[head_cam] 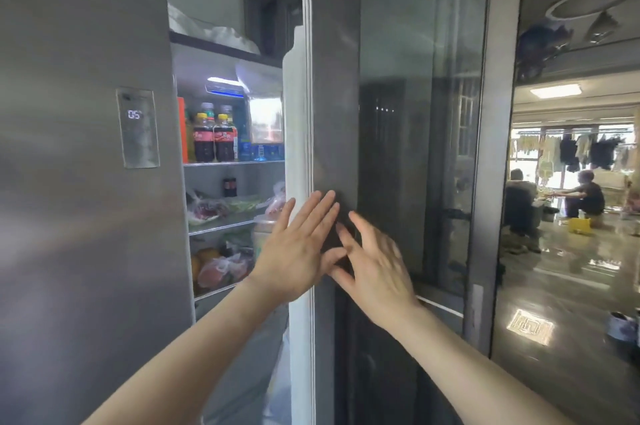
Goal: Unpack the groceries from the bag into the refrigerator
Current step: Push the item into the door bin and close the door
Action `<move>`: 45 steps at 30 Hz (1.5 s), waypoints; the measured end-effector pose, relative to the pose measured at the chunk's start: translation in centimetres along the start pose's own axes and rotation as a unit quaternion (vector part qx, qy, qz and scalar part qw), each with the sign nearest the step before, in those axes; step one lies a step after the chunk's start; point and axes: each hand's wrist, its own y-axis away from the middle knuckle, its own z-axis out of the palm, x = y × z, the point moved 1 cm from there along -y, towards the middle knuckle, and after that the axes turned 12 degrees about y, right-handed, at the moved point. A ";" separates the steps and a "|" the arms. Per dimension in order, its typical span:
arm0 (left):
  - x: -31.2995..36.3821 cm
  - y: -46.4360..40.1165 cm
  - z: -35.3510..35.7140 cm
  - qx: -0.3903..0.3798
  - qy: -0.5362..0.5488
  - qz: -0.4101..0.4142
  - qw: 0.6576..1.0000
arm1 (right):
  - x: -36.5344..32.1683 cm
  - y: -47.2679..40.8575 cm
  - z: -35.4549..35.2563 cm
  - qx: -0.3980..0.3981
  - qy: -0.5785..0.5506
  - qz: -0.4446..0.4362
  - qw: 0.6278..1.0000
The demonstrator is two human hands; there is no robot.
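Note:
The refrigerator's right door [334, 113] stands partly open, its white inner edge towards me. My left hand [299, 248] lies flat with spread fingers on the door's edge and dark outer face. My right hand [372, 268] is spread just beside it on the same outer face, its fingers overlapping the left thumb. Neither hand holds anything. Through the gap I see lit shelves: two cola bottles [214, 139] on the top shelf, bagged produce [207, 208] on the middle one, bagged fruit [225, 267] below. The grocery bag is out of view.
The closed left refrigerator door [86, 182] with a display panel [138, 128] reading 05 fills the left. A glass sliding door [433, 113] stands right behind the open door. Beyond it, two people sit on a glossy floor [561, 286] in a far room.

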 end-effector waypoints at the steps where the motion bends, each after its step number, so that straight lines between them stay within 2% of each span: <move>1: -0.8 0.4 -0.3 -0.017 -0.006 -0.017 1.000 | -0.8 -0.3 0.0 0.000 -0.004 -0.008 1.000; 6: -4.9 2.7 -1.1 -0.057 -0.021 -0.080 0.995 | -3.3 -1.5 0.9 0.000 -0.013 -0.023 1.000; 13: -10.8 5.0 -1.7 -0.059 -0.064 -0.128 0.988 | -5.8 -5.2 4.2 -0.056 -0.039 -0.050 0.996; 17: -13.0 5.5 -1.9 -0.044 -0.067 -0.143 0.987 | -7.8 -8.8 7.1 -0.061 -0.067 -0.082 0.992; 21: -15.7 6.0 -1.4 -0.050 -0.095 -0.161 0.981 | -10.0 -11.4 10.8 -0.046 -0.098 -0.113 0.988; 27: -17.9 5.2 -1.8 0.035 -0.169 -0.167 0.971 | -12.4 -13.7 15.4 0.012 -0.125 -0.131 0.983; 32: -20.4 3.9 -1.3 0.000 -0.278 -0.145 0.950 | -13.2 -16.8 17.1 0.035 -0.132 -0.150 0.979; 39: -23.1 3.6 -0.5 -0.031 -0.331 -0.201 0.921 | -15.1 -19.5 18.6 0.011 -0.131 -0.182 0.974; 45: -24.6 3.2 -0.2 -0.032 -0.344 -0.215 0.914 | -16.4 -20.2 19.9 0.009 -0.097 -0.177 0.979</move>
